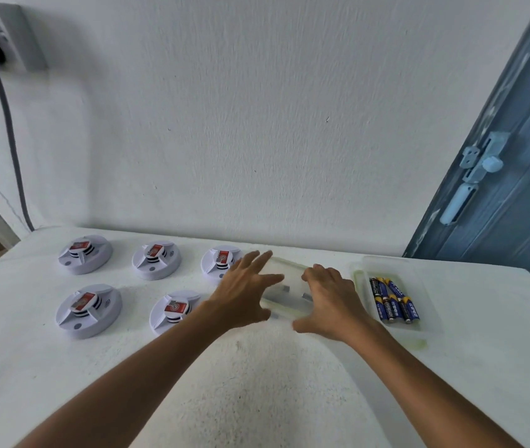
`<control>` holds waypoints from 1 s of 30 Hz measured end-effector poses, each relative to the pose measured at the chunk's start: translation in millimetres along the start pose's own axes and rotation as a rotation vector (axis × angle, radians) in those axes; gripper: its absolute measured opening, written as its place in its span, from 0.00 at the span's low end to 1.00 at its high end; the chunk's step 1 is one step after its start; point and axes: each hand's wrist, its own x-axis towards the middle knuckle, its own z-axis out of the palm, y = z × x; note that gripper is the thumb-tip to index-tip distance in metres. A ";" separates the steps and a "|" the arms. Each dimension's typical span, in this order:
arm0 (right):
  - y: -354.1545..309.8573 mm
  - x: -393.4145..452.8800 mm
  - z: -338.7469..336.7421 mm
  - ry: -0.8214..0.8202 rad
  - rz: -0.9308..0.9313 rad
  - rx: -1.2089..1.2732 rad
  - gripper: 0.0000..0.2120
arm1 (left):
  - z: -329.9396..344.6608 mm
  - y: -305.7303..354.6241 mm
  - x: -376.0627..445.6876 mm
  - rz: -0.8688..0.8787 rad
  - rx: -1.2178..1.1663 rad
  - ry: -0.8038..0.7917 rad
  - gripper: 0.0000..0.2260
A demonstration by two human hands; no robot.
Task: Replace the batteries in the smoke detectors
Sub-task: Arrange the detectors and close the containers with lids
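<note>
Squarely between both hands (289,299), the clear tray (289,270).

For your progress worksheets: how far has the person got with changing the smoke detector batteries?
Done: nothing visibly. In hand: both hands, left hand and right hand, are on a clear container of grey cells. Left: five smoke detectors lie untouched; fresh batteries remain in their tray.

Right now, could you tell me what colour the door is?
The door is blue, seen in the head view.
</note>
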 end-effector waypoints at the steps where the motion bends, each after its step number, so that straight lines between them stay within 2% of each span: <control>1: -5.5 0.8 1.2 -0.006 0.049 -0.022 0.45 | -0.2 -1.1 -4.1 -0.033 -0.035 0.069 0.31; 2: -10.0 1.0 2.3 -0.010 0.091 -0.046 0.47 | -0.3 -1.1 -7.6 -0.070 -0.090 0.139 0.29; 4: -17.5 -0.2 3.6 -0.004 0.142 -0.076 0.45 | -1.6 0.5 -16.0 -0.116 -0.206 0.184 0.26; 6: -23.7 -5.0 2.7 0.009 0.162 -0.084 0.38 | 0.9 3.9 -22.6 -0.104 -0.316 0.110 0.26; 9: -30.9 -12.5 1.3 0.017 0.159 -0.063 0.32 | 2.4 13.0 -29.2 -0.071 -0.446 -0.055 0.34; 12: -34.2 -17.4 -0.9 0.048 0.144 -0.026 0.28 | 13.7 18.7 -27.5 -0.085 -0.460 -0.186 0.46; 14: -32.7 -20.2 -3.7 0.082 0.128 -0.005 0.27 | 21.5 20.6 -24.0 -0.058 -0.440 -0.177 0.51; 16: -28.1 -22.8 -6.7 0.092 0.099 0.031 0.27 | 25.9 18.0 -20.0 -0.030 -0.415 -0.138 0.52; 18: -21.1 -25.0 -8.0 0.061 0.041 0.071 0.29 | 24.5 12.0 -17.1 -0.022 -0.395 -0.130 0.50; 21: -11.4 -26.7 -7.7 -0.069 -0.058 0.110 0.41 | 18.2 2.0 -13.9 0.009 -0.344 -0.177 0.49; 24: -5.4 -25.1 -4.0 -0.098 -0.102 0.058 0.49 | 18.3 -1.0 -13.7 0.039 -0.279 -0.144 0.46; 30: 0.7 -24.0 12.1 0.043 -0.124 0.110 0.45 | 30.4 -5.0 -14.9 0.086 -0.282 -0.022 0.44</control>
